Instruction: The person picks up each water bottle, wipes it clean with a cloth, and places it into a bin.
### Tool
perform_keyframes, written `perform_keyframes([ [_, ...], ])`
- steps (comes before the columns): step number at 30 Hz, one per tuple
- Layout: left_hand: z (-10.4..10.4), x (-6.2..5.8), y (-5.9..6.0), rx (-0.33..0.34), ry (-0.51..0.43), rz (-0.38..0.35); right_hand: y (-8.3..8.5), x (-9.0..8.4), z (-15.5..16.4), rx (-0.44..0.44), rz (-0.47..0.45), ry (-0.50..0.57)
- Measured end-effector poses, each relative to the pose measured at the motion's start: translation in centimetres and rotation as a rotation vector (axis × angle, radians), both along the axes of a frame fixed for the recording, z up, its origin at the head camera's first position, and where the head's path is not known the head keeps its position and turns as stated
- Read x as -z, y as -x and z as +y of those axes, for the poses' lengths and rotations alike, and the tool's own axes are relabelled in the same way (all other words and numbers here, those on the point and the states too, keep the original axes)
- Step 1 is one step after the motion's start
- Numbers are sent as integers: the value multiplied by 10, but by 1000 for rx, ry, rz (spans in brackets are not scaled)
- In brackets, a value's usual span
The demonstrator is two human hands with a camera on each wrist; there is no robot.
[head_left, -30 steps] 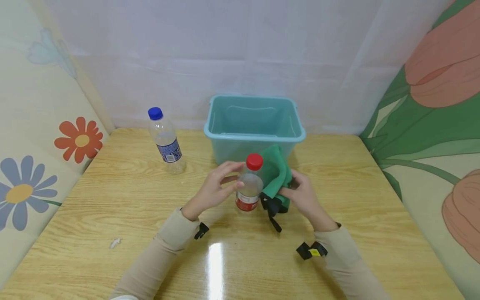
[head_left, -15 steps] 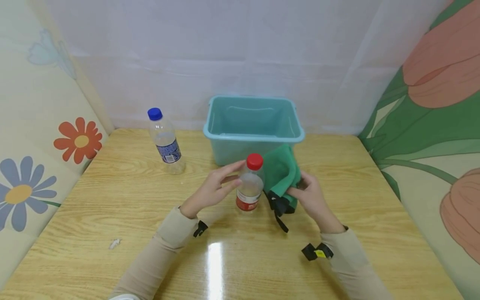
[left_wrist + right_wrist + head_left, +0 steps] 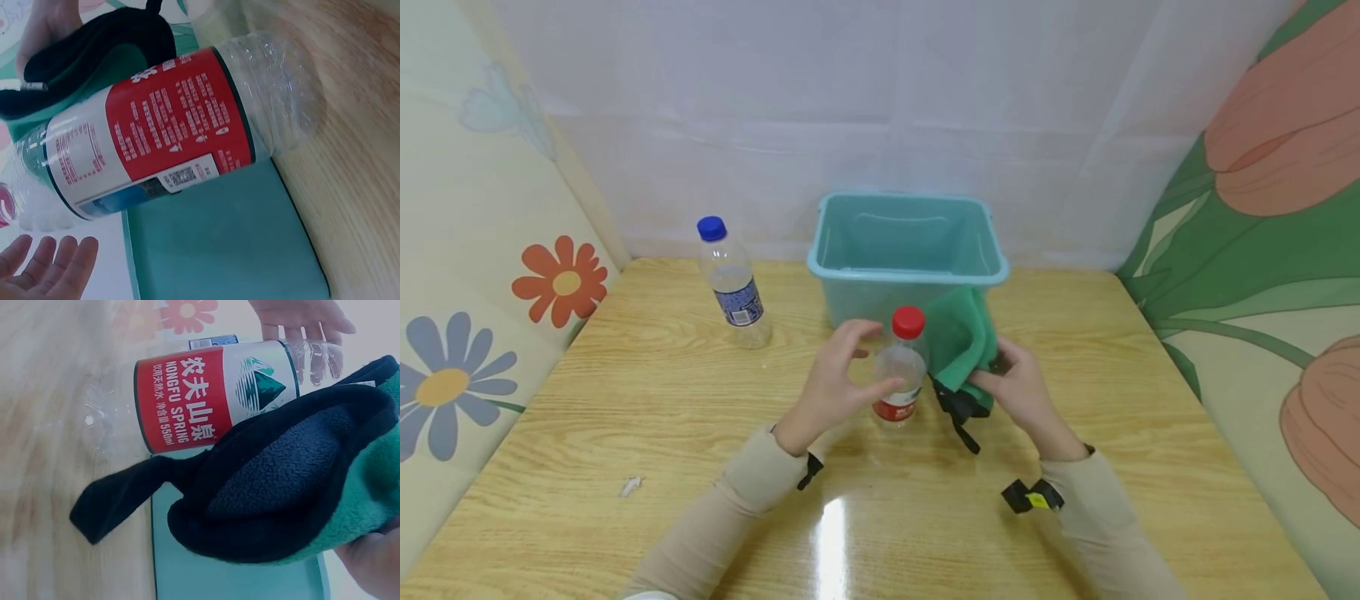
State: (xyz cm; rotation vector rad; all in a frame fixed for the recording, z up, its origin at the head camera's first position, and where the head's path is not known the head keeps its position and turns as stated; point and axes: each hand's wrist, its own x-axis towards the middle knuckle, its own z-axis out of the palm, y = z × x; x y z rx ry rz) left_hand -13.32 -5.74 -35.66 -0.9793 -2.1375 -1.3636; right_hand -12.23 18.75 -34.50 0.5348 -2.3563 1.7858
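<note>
1. One red-capped bottle (image 3: 898,364) stands upright on the wood-grain table (image 3: 587,400), long axis vertical, cap up, between my hands.
2. Left hand (image 3: 831,379) is nearer: bottle at its 3 o'clock, fingers and thumb in a loose C, spread wide, gripping nothing; can't tell if the thumb touches the label.
3. Right hand (image 3: 1018,387) has the bottle at 9 o'clock, further off; I pinch green cloth (image 3: 951,332) with it, thumb and fingers nearly together.
4. Cloth sits at the bottle's 2 o'clock, in the gap; can't tell if they touch.
5. Teal basin (image 3: 910,276) behind, at 12; blue-capped bottle (image 3: 737,296) upright at 10, well apart; white scrap (image 3: 631,486) at 8.
6. White sheet (image 3: 715,108) beyond, at 12; flower panels (image 3: 1285,267) on both sides.
</note>
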Motion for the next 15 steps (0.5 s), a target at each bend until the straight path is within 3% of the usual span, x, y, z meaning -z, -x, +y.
perform_keyframes([
  [7,4,4,-1,-23,9,31,6,-1,-7,-45,87,-2],
  [11,5,6,-1,-1,-21,10,8,0,-10,-95,135,10],
  [15,5,6,0,33,-40,-11,9,-2,-12,-131,125,-19],
])
